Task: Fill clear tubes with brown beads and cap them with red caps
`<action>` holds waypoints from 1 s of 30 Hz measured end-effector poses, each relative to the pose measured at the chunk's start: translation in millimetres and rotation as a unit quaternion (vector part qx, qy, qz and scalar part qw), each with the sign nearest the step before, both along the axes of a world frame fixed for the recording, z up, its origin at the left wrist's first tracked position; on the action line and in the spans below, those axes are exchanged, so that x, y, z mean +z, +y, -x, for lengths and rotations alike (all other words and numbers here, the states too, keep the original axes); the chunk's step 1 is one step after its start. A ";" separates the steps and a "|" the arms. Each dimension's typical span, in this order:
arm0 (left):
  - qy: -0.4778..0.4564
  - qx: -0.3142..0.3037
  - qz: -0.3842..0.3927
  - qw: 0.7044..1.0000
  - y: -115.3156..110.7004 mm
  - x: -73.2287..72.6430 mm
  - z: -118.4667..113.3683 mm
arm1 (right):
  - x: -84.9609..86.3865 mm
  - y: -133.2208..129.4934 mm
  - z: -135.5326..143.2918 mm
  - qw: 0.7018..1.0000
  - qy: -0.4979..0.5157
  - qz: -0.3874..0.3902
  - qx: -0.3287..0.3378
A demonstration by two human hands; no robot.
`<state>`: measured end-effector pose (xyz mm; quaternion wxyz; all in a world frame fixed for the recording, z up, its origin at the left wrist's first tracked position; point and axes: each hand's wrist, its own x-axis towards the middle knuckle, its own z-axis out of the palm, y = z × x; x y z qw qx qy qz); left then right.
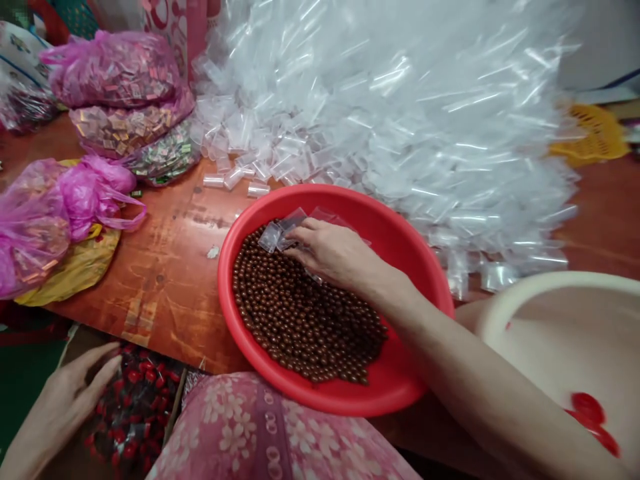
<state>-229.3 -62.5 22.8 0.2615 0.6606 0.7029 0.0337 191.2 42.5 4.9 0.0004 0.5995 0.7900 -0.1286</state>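
Observation:
My right hand (333, 252) reaches into a red basin (233, 333), its fingers closed around small clear plastic tubes (271, 237) at the far edge of a heap of round brown beads (300, 320). More clear plastic shows behind the knuckles, partly hidden by the hand. Down at the left, my left hand (75, 393) rests at a cardboard box of small clear containers with red caps (135, 407). Its fingers are stretched out and loosely apart, and nothing shows in them.
A large pile of clear plastic tubes (380, 113) covers the back of the wooden table (175, 253). Pink bags of small pieces (120, 73) stand at the left. A cream basin (530, 320) with red caps (587, 408) is at the right, below a yellow basket (595, 133).

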 end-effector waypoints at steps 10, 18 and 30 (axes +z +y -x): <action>-0.029 -0.185 -0.168 0.968 131.5 -57.3 -158.8 | -24.0 26.9 29.5 0.997 0.009 0.014 -0.069; -0.059 -0.201 -0.116 0.971 143.3 -97.2 -193.0 | -29.2 16.3 41.9 0.991 0.063 0.088 -0.081; -0.169 -0.150 -0.165 0.960 160.1 -84.5 -172.5 | -50.5 -36.5 38.4 0.897 0.333 0.277 -0.086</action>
